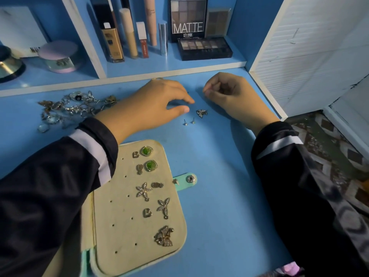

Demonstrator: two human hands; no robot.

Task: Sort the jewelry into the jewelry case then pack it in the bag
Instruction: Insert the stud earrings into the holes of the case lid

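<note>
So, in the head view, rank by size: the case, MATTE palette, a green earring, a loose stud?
1. case
2. MATTE palette
3. green earring
4. loose stud
The case lies nearer the camera, so its lead over the palette is unsure.

The left side of the jewelry case (119, 206) lies hidden under the left sleeve (60, 186), and its near left corner runs off the bottom edge. At far left the jewelry pile (67, 108) is a blurred tangle whose pieces cannot be told apart, its right end hidden behind the wrist of the left hand (151, 104). The right hand (233, 98) has its fingers curled in, and whether they pinch anything is too small to tell; the bottles (129, 31) on the far shelf are cut off by the top edge.
</note>
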